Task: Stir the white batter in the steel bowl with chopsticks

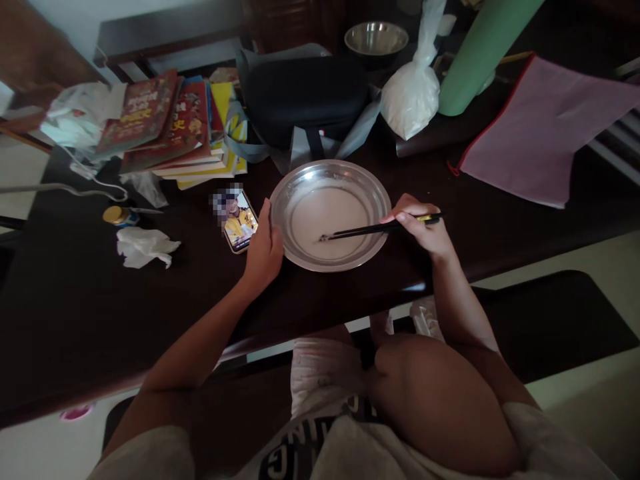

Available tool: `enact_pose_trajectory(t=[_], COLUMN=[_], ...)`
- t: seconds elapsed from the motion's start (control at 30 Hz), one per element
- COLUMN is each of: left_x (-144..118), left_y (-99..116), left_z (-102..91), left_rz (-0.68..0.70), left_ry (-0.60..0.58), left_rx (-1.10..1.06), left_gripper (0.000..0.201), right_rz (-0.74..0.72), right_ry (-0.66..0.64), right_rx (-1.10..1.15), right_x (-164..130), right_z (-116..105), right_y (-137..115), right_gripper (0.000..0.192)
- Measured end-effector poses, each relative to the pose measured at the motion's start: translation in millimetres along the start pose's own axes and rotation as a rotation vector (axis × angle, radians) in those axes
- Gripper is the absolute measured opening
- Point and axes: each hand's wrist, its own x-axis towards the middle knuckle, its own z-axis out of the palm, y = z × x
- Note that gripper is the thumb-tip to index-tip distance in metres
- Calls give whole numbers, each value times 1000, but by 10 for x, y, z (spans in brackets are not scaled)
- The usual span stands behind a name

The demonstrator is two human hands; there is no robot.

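Note:
A wide metal bowl (pixel 377 248) stands near the table's front edge with a pale, milky mixture (pixel 330 213) in it. My left hand (pixel 266 248) is closed on the bowl's left rim, its fingers partly hidden behind the side. Dark chopsticks (pixel 360 231) are gripped in my right hand (pixel 423 225) at the bowl's right rim. Their tips dip into the mixture, with a little of it clinging there. Just left of my left hand lies a phone (pixel 237 217) with a lit screen.
Books (pixel 165 123) are stacked at the back left. A crumpled tissue (pixel 147 248) and a small yellow-lidded jar (pixel 120 215) lie left. Behind the bowl are a black case (pixel 305 93), a tied bag of white powder (pixel 413 100), another metal bowl (pixel 376 39) and a green cylinder (pixel 480 60). A pink pouch (pixel 545 133) lies right.

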Motion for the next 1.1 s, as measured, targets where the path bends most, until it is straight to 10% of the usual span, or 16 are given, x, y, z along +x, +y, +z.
enact_pose_trajectory(t=[0.2,0.37,0.93,1.1], left_x=[-3,-1,3,2], left_y=[27,33,-30,-31], left_z=[-7,-12,4,17], left_rz=[-3,1,19,28], left_ry=[-3,-18,-1,23], left_rx=[23,34,18,16], left_gripper=[64,65,62,63], right_rz=[-2,-39,1,-17], right_ry=[163,-8,188,45], right_rx=[11,-6,-13,3], right_x=[-12,4,1,-1], right_z=[-14,1,1,0], right_y=[43,24,37,14], right_gripper=[28,25,31,27])
